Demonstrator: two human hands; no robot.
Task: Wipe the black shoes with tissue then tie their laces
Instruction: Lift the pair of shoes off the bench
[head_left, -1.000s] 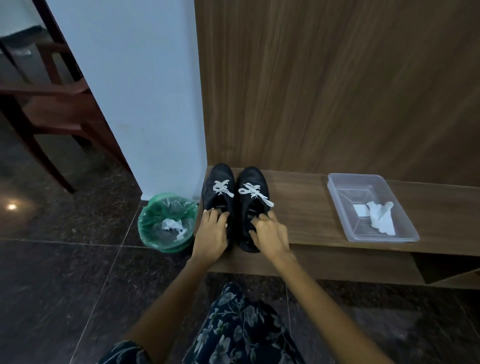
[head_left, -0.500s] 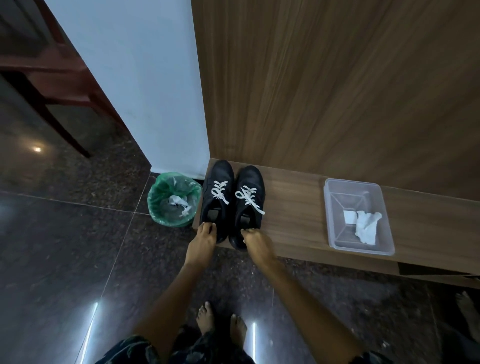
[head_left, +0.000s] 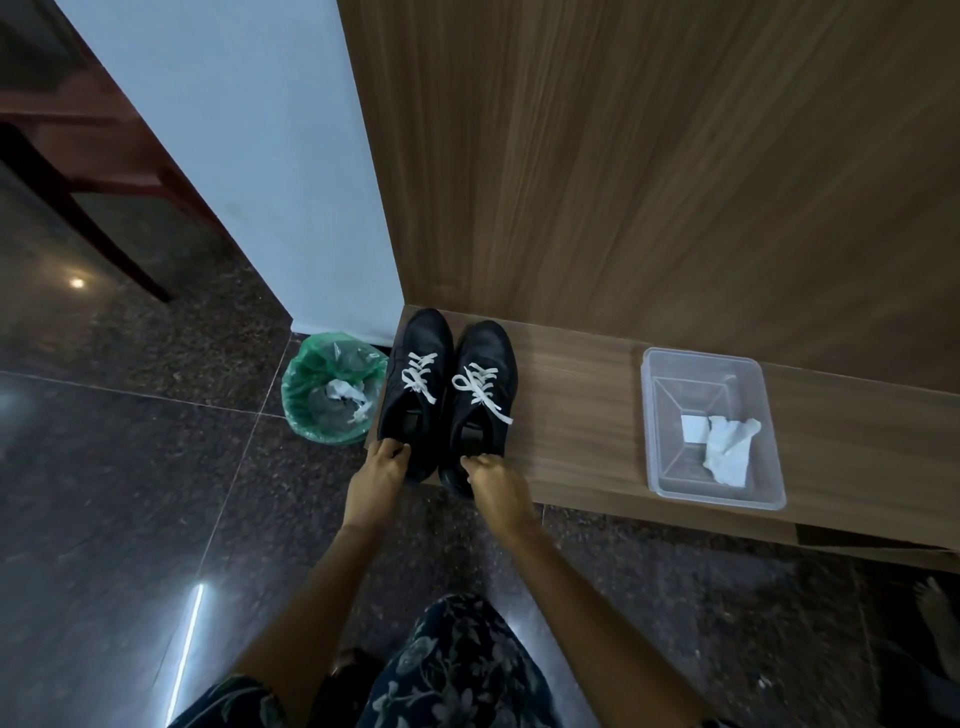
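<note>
1. Since half a second ago, both hands have stayed at the heels of the two shoes, and a floral-print knee (head_left: 457, 670) has come into the bottom of the view at 6 o'clock, covering the bare feet seen before.
2. Left hand (head_left: 375, 483): its grip is narrow, fingers curled onto the heel rim of the left black shoe (head_left: 418, 384), which lies straight ahead of it at 12 o'clock.
3. Right hand (head_left: 496, 486): its grip is also narrow, fingertips pinched on the heel rim of the right black shoe (head_left: 480, 400), again at 12 o'clock from the hand.
4. Both shoes stand side by side, touching, on the left end of the wooden table (head_left: 587, 415), toes toward the wood panel; their white laces (head_left: 480, 387) are tied in bows.
5. At 9 o'clock from the shoes, on the floor, a green-lined bin (head_left: 306, 405) holds crumpled tissue.
6. At 3 o'clock, well apart, a clear tray (head_left: 660, 467) holds white tissue (head_left: 730, 447).
</note>
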